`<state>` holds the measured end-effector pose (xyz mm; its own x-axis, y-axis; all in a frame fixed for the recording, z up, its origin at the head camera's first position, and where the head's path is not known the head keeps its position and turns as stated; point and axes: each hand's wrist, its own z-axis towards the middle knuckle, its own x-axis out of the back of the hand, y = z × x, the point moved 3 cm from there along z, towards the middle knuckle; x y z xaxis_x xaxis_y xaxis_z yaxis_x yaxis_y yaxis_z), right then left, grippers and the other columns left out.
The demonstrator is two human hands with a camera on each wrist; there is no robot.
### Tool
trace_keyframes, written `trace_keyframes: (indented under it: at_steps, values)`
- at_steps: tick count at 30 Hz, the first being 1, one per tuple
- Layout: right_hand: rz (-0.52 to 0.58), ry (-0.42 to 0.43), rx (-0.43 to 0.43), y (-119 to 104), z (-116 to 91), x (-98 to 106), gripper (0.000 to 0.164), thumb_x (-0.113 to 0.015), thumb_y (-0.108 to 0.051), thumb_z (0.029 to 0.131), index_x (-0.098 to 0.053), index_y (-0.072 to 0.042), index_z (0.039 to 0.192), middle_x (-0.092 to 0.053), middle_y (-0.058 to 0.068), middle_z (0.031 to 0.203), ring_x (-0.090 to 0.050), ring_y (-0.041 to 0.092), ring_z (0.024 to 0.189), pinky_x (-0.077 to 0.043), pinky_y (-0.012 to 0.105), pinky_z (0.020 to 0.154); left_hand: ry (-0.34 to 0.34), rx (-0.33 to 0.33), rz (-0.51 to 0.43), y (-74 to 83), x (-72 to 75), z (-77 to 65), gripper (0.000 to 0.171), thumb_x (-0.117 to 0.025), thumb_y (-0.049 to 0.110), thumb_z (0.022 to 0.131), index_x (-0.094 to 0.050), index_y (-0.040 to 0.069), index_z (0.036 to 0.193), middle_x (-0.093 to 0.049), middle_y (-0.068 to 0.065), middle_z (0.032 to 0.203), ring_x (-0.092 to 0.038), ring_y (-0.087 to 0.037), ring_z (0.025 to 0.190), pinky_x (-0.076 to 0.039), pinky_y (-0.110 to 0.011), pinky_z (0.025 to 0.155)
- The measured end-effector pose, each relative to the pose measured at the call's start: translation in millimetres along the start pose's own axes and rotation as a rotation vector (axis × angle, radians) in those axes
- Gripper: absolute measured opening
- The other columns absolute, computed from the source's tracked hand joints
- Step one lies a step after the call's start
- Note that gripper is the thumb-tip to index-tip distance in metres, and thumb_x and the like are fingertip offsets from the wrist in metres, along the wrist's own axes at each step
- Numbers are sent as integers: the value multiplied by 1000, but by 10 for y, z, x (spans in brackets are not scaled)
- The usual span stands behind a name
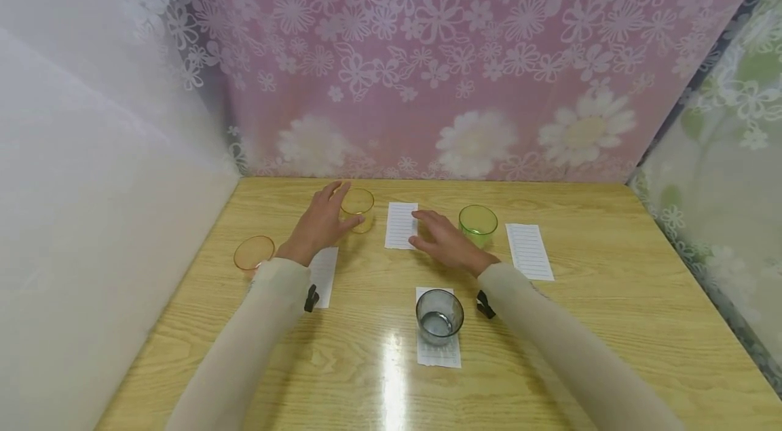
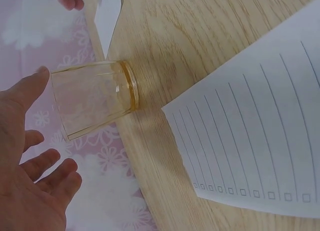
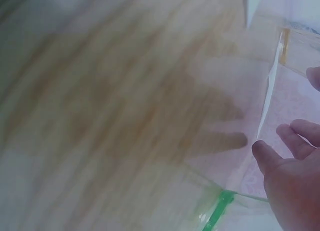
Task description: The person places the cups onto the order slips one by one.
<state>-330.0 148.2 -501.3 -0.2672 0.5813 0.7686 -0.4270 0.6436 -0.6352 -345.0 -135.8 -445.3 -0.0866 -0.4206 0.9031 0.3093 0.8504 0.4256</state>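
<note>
My left hand (image 1: 320, 222) is spread beside a clear yellow drinking glass (image 1: 362, 222) at the back. In the left wrist view, that hand's thumb comes close to the rim of the glass (image 2: 92, 98); whether they touch I cannot tell. My right hand (image 1: 449, 241) hovers with loosely bent, parted fingers by the right edge of a ruled paper slip (image 1: 400, 227), holding nothing. Just behind the right wrist stands a green glass (image 1: 478, 224); its green base (image 3: 220, 208) shows in the right wrist view.
A smoky grey glass (image 1: 439, 317) stands on another paper slip (image 1: 438, 358) nearer me. An orange glass (image 1: 253, 253), partly hidden by the left sleeve, is at the left. Further ruled slips lie under the left wrist (image 1: 324, 278) and at the right (image 1: 529, 252). Flowered cloth (image 1: 427, 64) hangs behind the table.
</note>
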Motion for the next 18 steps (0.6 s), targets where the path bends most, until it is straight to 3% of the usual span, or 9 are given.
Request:
trace_keyframes:
  at_steps: [18]
  values:
    - [-85, -25, 4, -7, 131, -3, 72, -64, -25, 112, -31, 7, 168, -35, 29, 173, -30, 47, 163, -27, 62, 134, -33, 49, -68, -48, -31, 55, 89, -65, 49, 110, -19, 12, 176, -30, -23, 176, -32, -47, 162, -33, -64, 130]
